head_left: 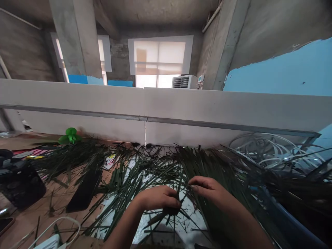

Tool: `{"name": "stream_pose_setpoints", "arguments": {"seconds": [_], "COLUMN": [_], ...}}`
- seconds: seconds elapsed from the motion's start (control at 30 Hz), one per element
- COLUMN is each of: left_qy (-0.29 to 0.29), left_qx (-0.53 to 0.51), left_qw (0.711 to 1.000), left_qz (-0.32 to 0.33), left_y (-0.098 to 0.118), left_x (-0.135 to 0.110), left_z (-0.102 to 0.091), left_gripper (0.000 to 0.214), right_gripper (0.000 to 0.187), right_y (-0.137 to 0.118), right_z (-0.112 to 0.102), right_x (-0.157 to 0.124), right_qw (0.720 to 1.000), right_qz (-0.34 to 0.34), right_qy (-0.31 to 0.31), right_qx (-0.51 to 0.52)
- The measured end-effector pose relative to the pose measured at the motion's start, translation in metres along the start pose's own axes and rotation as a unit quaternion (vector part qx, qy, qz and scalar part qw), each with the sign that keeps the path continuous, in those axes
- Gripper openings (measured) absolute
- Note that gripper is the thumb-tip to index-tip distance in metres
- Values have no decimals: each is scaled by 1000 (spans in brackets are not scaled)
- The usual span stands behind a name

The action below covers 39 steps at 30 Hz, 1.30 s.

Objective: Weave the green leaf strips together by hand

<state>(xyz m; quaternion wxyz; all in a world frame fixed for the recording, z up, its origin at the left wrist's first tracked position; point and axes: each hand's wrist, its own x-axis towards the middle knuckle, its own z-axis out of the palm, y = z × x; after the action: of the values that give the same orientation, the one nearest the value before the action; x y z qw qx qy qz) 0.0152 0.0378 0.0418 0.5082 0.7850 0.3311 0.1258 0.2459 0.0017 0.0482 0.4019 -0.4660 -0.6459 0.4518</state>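
Long, narrow dark green leaf strips lie spread in a heavy layer across the desk. My left hand is curled around a dark knot of woven leaf, with its fingers closed on the strips. To its right, my right hand pinches thin strips between its fingertips, close to the same knot. Beneath both hands is a white printed sheet. The knot's underside is hidden by my left hand and the leaves.
A white partition runs along the desk's far side. A coil of pale strips lies at the right, with a green object at the back left. A black slab, a dark bag and a white cable sit at the left.
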Motion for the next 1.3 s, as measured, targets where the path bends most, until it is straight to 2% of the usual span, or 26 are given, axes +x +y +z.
{"name": "stream_pose_setpoints", "arguments": {"seconds": [0.1,0.23,0.57,0.67,0.93,1.0,1.07,1.17,1.3], "left_qy": [-1,-6,-58,-54,-44,-35,-6,99,247], "left_qx": [31,23,52,58,4,-34,-93,-185,-324], "left_qw": [999,1000,996,997,999,999,996,977,912], "left_qz": [-8,-16,-40,-26,-11,-4,9,31,58], "left_y": [1,0,-3,-2,-4,-5,-7,-12,-19], "left_x": [0,0,2,2,1,2,4,10,18], "left_z": [1,1,-3,-5,-5,-4,-3,-3,-8], "left_gripper": [20,20,17,20,18,18,21,28,34], "right_gripper": [28,28,26,28,28,29,31,36,49], "right_y": [-1,-1,0,0,-2,-1,0,5,12], "right_z": [0,3,1,0,2,4,4,2,-3], "right_x": [0,-1,-2,-3,-1,1,2,5,8], "right_qw": [1000,999,989,988,985,987,990,991,982], "right_qz": [15,15,-30,-38,-54,-51,-54,-50,4], "right_qy": [-22,-31,-50,-43,-19,2,40,108,188], "right_qx": [14,14,-132,-145,-161,-151,-127,-62,34]}}
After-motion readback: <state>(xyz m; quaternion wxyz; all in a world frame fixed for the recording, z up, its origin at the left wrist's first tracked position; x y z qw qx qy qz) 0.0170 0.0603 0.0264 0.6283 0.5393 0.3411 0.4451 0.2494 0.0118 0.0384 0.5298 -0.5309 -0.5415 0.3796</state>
